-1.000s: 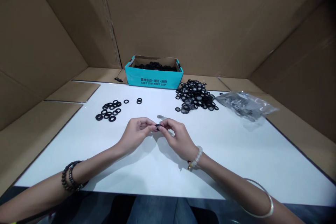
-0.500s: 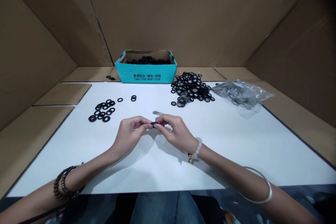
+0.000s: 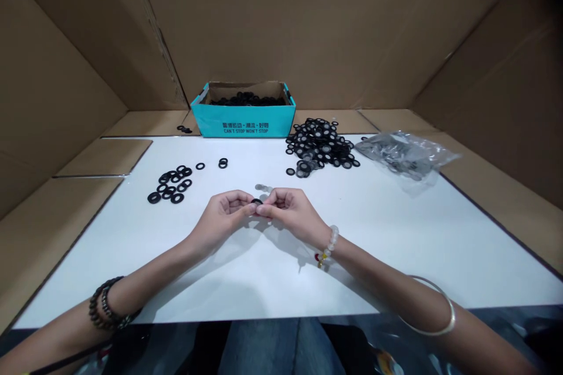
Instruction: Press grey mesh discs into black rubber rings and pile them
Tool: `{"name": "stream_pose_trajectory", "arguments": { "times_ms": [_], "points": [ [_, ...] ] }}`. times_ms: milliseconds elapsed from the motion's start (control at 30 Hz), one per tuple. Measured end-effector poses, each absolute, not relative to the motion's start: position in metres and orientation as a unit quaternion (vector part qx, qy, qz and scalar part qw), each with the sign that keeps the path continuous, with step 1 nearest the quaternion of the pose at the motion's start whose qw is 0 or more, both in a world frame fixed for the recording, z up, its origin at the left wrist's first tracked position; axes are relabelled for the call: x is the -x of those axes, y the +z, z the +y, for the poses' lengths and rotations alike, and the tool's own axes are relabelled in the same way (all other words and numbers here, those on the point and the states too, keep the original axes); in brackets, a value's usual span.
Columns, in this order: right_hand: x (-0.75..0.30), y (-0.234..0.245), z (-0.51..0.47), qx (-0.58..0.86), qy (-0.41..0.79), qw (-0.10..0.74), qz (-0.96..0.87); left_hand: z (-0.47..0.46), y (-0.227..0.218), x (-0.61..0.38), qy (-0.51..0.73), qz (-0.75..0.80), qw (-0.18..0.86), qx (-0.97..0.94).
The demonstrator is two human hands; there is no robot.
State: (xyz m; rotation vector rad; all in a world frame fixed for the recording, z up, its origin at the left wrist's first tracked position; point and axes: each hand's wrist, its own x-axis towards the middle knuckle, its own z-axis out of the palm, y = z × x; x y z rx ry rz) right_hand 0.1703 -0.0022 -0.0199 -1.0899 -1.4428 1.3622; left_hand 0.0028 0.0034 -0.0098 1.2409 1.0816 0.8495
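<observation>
My left hand (image 3: pixel 224 214) and my right hand (image 3: pixel 290 211) meet over the middle of the white table (image 3: pixel 396 234). Both pinch one small black ring (image 3: pixel 257 202) between thumbs and fingertips. Just behind the hands lie a few small round mesh discs (image 3: pixel 263 188). A group of loose black rings (image 3: pixel 172 183) lies to the left of my left hand. A larger heap of black rings with mesh centres (image 3: pixel 321 145) lies at the back right.
A teal cardboard box (image 3: pixel 243 122) holding black rings stands at the table's far edge. A clear plastic bag of parts (image 3: pixel 404 155) lies at the right. Two stray rings (image 3: pixel 223 163) sit left of centre. Brown cardboard walls (image 3: pixel 308 23) surround the table.
The hands have closed tighter together on the ring, the fingers curling in more. The view has shifted slightly; the objects on the table have not moved.
</observation>
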Motion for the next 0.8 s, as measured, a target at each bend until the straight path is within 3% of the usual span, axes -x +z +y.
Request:
{"name": "stream_pose_trajectory", "arguments": {
  "times_ms": [467,633,800],
  "points": [
    [-0.164,-0.021,-0.017,0.417,0.224,0.438,-0.765,0.0,-0.011,0.0,0.304,0.441,0.501,-0.68],
    [-0.163,-0.02,-0.018,0.42,0.214,0.434,-0.768,0.001,-0.011,0.001,0.346,0.451,0.474,-0.672],
    [-0.16,-0.019,-0.02,0.441,0.286,0.437,-0.73,-0.002,-0.01,0.0,0.406,0.456,0.46,-0.646]
  ]
}}
